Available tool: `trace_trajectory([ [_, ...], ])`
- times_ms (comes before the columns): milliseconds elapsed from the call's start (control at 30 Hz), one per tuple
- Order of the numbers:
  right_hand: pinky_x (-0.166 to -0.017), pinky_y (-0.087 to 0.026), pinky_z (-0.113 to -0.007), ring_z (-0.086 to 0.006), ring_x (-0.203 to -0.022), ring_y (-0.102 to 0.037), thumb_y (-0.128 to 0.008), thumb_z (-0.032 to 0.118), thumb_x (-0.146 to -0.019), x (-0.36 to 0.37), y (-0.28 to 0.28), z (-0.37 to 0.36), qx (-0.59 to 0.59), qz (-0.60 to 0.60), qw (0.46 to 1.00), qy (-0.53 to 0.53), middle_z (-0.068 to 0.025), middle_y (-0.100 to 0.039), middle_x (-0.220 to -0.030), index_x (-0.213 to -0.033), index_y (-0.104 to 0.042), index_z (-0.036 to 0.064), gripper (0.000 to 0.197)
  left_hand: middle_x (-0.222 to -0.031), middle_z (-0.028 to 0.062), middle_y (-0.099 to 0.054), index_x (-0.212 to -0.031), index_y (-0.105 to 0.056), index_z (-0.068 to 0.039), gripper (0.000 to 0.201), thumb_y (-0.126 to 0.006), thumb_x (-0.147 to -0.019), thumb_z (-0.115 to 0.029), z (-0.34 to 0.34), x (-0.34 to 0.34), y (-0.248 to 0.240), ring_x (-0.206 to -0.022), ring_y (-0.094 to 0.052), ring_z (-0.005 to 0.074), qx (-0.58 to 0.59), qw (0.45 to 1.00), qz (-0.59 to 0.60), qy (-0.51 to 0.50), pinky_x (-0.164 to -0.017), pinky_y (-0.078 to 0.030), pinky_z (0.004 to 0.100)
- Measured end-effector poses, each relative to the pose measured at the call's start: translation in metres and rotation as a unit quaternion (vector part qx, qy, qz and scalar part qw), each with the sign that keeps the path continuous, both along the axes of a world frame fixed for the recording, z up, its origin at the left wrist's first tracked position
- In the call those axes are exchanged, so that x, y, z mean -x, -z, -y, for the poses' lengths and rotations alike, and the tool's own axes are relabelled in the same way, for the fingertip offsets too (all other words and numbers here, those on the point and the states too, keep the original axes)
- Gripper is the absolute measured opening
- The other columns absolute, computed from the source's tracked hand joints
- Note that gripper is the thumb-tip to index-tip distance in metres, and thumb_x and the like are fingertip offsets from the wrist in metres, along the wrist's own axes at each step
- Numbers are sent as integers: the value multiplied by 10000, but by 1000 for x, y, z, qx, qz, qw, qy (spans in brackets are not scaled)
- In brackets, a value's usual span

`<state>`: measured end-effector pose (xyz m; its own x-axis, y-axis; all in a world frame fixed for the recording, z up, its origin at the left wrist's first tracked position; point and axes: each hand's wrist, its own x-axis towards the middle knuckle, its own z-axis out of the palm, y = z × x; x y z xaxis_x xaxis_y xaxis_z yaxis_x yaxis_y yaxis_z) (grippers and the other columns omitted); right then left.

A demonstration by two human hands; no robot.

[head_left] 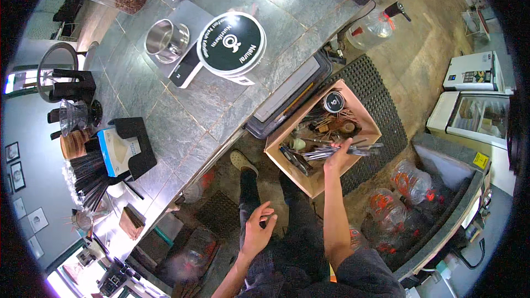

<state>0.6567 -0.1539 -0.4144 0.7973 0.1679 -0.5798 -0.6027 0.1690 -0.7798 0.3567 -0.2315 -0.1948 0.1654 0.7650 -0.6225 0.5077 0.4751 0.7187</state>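
My right hand [338, 160] is closed around a bundle of slim silver sticks [317, 153], which look like metal straws or pens; their ends are blurred. It holds them over an open light-brown box [361, 99], near the side closest to me. Inside the box lie a round dark-lidded container [334, 101], thin brown sticks [346, 115], a small pale green object [298, 144] and several dark pens or tools [295, 160]. My left hand [259, 230] hovers by my legs, away from the box. Its fingers are loosely bent and apart, with nothing visible between them.
A tiled counter [193, 105] on the left bears a metal cup [165, 41], a white tub with a dark lid [232, 43] and a black holder [141, 149]. Large clear bottles [411, 182] stand at the right. A black rubber mat [381, 105] lies beyond the box.
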Motion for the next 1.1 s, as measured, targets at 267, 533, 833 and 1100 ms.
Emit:
trace_trajectory([
  [267,-719,-466,-369,-160,-680,-444,-647,379,-1099,18,-222,-19,-116,-51,990,-64,7,-397,-723,-857,-447,127,403,-1419,163,-633,-1560,-477,-22,607,-695,-1062,-294,-37,-34,-44,-1275,-640,267,-73,988,103,-93,-1059,-541,436],
  [533,-668,-498,-362,-165,-691,-560,-608,179,-1112,161,-342,0,-211,8,885,-416,-30,-545,-741,-930,-516,95,221,-1308,160,-667,-1379,-606,-12,541,-393,-1144,-450,-50,-36,-81,-1277,-598,283,202,773,430,-421,-1142,-463,501],
  [833,-570,-477,-298,-123,-580,-544,-654,182,-1083,252,-430,-55,-119,44,681,-721,5,-550,-683,-902,-562,76,230,-1638,176,-445,-1613,-364,19,722,-508,-1121,-489,-76,90,-164,-1499,-461,324,-136,835,402,-350,-1217,-388,472],
  [1100,-651,-525,-298,-100,-743,-618,-800,224,-969,348,-413,-77,-50,-8,384,-922,-35,-668,-995,-1331,-561,29,475,-888,33,-714,-1056,-674,16,197,-666,-1064,-181,-111,205,-248,-836,-665,113,-198,907,265,-260,-762,-553,308],
])
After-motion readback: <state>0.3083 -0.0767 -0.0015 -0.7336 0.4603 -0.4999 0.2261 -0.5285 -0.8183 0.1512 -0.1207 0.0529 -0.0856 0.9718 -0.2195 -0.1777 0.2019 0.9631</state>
